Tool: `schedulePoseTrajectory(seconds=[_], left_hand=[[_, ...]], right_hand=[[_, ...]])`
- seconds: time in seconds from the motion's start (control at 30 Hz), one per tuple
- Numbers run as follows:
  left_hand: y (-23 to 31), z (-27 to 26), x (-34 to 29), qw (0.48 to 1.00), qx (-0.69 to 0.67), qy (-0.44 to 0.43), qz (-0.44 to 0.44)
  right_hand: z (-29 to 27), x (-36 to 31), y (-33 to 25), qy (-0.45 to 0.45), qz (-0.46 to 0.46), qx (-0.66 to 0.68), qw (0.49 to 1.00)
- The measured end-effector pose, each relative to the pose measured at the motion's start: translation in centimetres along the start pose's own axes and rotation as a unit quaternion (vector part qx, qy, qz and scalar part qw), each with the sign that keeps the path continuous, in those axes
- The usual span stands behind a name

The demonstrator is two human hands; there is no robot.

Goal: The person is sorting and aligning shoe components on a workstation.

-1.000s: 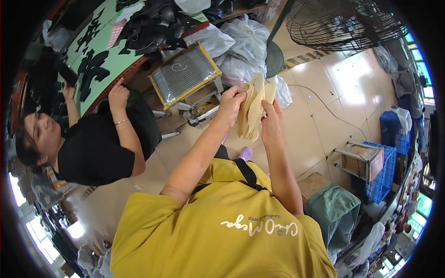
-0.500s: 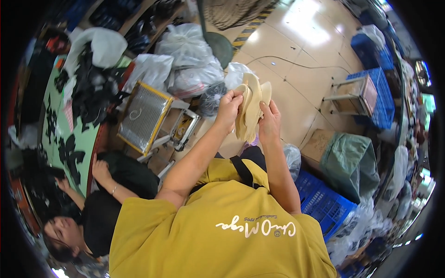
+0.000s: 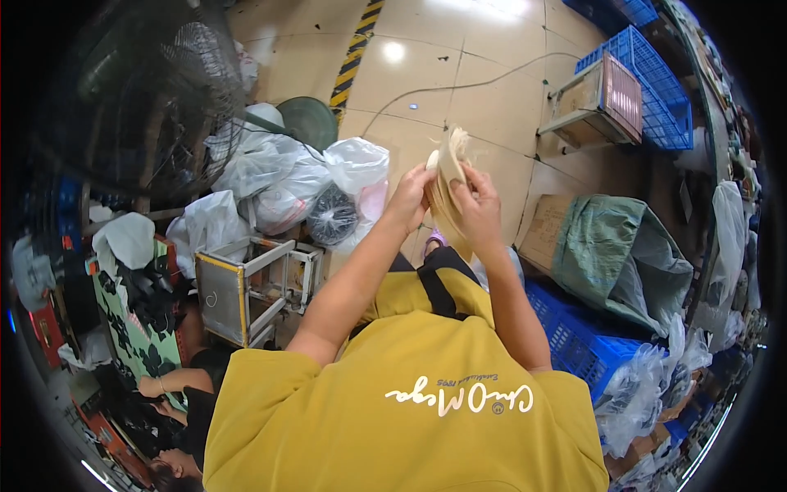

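Hands stay raised at chest height: left hand (image 3: 412,197) and right hand (image 3: 478,207) both grip the beige flat pieces (image 3: 447,176), as before. Only the view has turned, now toward white plastic bags (image 3: 283,176) and blue crate (image 3: 643,78).

From my feed, the metal frame (image 3: 246,287) stands on the floor (image 3: 484,74): bags (image 3: 287,176) heaped just behind it, a fan (image 3: 164,90) further behind, a crate (image 3: 574,336) well to its right.
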State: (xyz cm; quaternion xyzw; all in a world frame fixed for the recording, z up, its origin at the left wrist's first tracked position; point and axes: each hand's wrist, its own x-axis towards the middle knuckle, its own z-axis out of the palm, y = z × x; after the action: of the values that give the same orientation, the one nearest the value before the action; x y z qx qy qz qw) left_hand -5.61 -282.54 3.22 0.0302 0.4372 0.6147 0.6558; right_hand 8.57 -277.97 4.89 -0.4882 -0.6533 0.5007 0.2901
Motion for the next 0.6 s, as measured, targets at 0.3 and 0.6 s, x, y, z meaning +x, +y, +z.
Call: schedulePoseTrajectory(seconds=[0.3,0.6], left_hand=[[4.1,8.5,14.9,0.992,-0.026,-0.077,-0.097],[12.4,14.8,31.7,0.979,0.083,-0.139,-0.127]], right_hand=[[-10.3,16.0,0.2,-0.017,0.148,0.246,0.958],[-14.9,35.5,0.8,-0.019,0.194,0.314,0.929]])
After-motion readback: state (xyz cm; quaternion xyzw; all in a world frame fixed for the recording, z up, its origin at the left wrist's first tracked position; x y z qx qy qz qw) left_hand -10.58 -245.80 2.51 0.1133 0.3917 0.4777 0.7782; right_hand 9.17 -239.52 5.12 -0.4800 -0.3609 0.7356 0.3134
